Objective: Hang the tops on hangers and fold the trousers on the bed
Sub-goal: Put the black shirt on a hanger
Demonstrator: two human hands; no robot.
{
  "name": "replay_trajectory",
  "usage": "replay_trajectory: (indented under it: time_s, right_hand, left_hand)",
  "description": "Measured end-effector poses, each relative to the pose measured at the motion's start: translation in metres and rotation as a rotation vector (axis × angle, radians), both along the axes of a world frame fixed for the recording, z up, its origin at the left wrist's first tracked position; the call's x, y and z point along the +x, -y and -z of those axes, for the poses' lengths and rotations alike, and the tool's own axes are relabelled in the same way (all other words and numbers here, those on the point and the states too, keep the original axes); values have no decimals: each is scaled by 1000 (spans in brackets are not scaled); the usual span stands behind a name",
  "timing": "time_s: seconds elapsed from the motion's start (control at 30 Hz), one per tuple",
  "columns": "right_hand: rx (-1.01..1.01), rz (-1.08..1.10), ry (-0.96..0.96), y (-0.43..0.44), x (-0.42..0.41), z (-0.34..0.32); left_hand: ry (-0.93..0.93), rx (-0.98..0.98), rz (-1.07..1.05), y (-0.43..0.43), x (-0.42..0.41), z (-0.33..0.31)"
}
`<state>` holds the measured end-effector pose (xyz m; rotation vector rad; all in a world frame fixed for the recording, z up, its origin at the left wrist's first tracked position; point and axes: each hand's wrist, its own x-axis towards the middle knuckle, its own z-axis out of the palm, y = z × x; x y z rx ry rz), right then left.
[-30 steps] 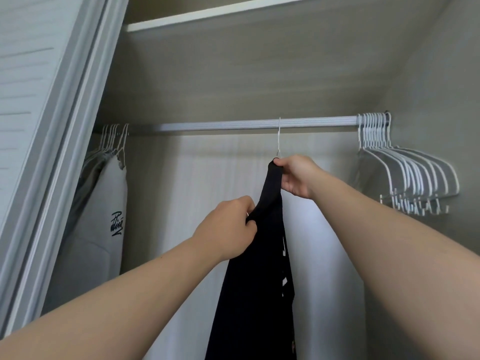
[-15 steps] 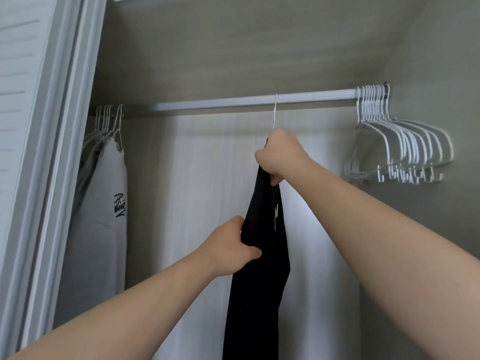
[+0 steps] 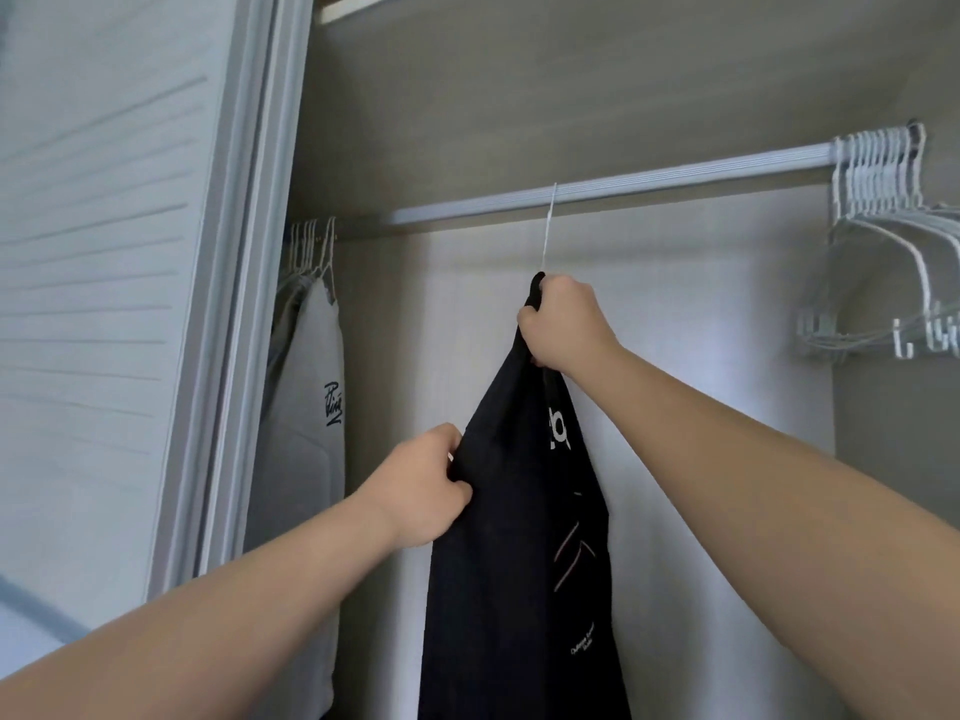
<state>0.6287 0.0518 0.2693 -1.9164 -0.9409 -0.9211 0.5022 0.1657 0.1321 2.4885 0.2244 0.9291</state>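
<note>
A ribbed, pale metal rail [image 3: 675,185] runs across the open wardrobe, rising toward the right in the tilted view and meeting the grey side wall [image 3: 893,485] at its far end. Behind it stands a light, wood-grained back panel [image 3: 701,330], with the darker underside of a shelf [image 3: 571,85] overhead and the shelf's white front edge [image 3: 358,5] showing at the top. At left, a white sliding door [image 3: 104,252] marked with fine horizontal lines sits in its pale frame [image 3: 244,252], beside the wardrobe's left edge.
</note>
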Motion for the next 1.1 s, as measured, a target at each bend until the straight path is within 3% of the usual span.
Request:
replay_trajectory:
  time_s: [0.43,0.83,1.1]
  right_hand:
    - [16,-300,-40,-116,18,-2]
    - [-17,-546,-179,-230,43,-19]
    - [-48,-576,-117,-273,31,-20]
  left_hand:
    - [-40,125,-257,-47,-30,-10]
    - [-104,22,-482,-71,-21,-16]
    - [-111,-52,-585,-87,-10,-16]
